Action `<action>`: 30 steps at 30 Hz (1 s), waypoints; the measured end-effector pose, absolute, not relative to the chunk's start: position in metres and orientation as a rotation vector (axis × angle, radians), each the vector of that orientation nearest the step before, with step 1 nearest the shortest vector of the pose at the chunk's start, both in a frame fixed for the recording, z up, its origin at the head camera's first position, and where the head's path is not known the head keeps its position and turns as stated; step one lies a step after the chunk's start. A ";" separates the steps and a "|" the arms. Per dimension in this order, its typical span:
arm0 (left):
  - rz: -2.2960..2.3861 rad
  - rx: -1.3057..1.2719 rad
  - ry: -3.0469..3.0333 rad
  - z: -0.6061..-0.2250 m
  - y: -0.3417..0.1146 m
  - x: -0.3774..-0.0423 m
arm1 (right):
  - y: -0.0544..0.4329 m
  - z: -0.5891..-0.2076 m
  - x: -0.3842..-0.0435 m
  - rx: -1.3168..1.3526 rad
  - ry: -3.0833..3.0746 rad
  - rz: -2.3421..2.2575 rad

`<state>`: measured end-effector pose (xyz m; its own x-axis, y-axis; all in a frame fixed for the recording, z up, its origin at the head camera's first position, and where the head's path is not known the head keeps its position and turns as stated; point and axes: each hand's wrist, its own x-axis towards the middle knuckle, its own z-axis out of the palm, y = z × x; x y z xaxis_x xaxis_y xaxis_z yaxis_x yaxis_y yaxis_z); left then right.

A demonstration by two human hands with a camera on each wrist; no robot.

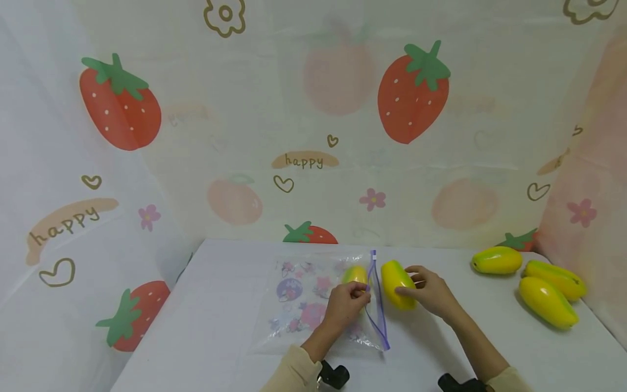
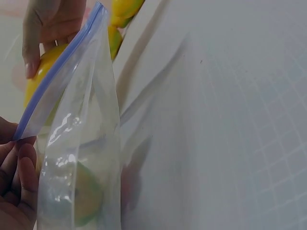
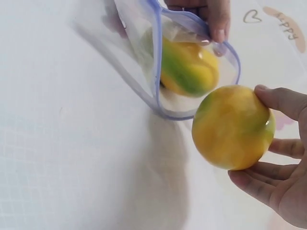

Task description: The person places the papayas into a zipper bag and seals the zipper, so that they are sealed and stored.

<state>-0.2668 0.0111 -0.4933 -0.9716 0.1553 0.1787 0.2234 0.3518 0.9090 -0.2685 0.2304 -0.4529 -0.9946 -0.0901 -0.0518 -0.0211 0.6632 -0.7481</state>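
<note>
A clear zip bag point(image 1: 294, 337) with purple edging and a printed pattern lies on the table, its mouth parted toward the right. My left hand point(image 1: 345, 307) pinches the purple rim of that mouth, seen close in the left wrist view. Inside the bag, just behind the opening, is one yellow-green mango point(image 3: 189, 69). My right hand point(image 1: 433, 294) grips a second mango point(image 1: 398, 284) between thumb and fingers, right beside the bag's mouth. In the right wrist view this held mango point(image 3: 233, 127) shows its rounded end, and the fingers wrap its side.
Three more mangoes stand at the table's right: one farther back point(image 1: 497, 260) and two together, the nearer mango point(image 1: 547, 302) overlapping the other point(image 1: 555, 279). The white table point(image 1: 206, 326) meets a printed cloth backdrop point(image 1: 303, 207) behind and at both sides.
</note>
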 end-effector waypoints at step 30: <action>-1.667 -0.372 -2.546 -0.488 0.014 -0.265 | 0.198 -0.474 -0.268 -0.120 2.793 -1.295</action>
